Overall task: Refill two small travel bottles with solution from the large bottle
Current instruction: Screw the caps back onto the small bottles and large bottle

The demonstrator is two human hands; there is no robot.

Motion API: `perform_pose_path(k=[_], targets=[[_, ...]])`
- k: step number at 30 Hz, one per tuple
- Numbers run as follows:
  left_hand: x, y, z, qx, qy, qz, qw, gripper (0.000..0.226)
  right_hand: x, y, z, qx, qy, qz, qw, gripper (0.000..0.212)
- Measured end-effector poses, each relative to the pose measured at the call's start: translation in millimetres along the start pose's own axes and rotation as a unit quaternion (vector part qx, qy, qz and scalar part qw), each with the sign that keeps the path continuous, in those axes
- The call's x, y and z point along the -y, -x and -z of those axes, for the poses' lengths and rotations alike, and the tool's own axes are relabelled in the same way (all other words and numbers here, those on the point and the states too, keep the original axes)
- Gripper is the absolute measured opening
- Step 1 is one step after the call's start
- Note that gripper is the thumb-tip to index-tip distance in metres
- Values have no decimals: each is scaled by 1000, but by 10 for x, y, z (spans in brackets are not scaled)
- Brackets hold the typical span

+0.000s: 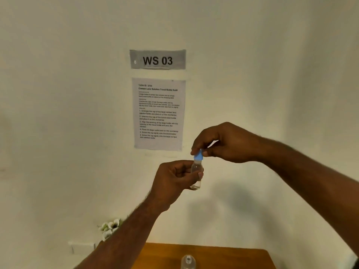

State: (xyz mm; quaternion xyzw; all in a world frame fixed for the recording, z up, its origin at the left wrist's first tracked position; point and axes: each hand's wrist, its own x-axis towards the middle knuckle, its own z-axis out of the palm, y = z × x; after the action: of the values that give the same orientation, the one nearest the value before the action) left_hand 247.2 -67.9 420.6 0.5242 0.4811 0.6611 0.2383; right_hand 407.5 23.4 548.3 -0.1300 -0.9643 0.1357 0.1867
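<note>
Left hand (174, 178) grips travel bottle (196, 175); right hand (223, 142) pinches its blue cap (199, 156).

Two bare forearms in view, no sleeves visible up to the frame edge. Left hand (174, 178) and right hand (223, 142): no gloves, rings, watch or wristbands seen. Visible hair along the left forearm. Short nails, thumbnail visible on the left hand. No markings seen.
</note>
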Motion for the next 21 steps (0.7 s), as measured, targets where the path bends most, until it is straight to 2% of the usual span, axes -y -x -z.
perform_pose_path(k=[6, 9, 13, 14, 18, 21], targets=[[-170, 2, 31, -3, 19, -10, 1000, 18, 266, -148, 196, 68, 109, -4, 992, 30], [-227, 41, 45, -1, 36, -13, 999, 17, 377, -184, 204, 64, 138, -17, 988, 18], [-298, 84, 75, 3, 55, -14, 998, 16, 475, -231, 215, 13, 252, -43, 967, 48], [-318, 91, 83, 3, 63, -11, 998, 16, 492, -231, 234, -4, 239, -49, 970, 47], [-381, 111, 144, 1, 71, -20, 997, 15, 575, -208, 290, -19, 34, -52, 998, 28], [-399, 130, 183, -2, 72, -23, 997, 14, 591, -174, 269, -48, 36, -57, 997, 21]])
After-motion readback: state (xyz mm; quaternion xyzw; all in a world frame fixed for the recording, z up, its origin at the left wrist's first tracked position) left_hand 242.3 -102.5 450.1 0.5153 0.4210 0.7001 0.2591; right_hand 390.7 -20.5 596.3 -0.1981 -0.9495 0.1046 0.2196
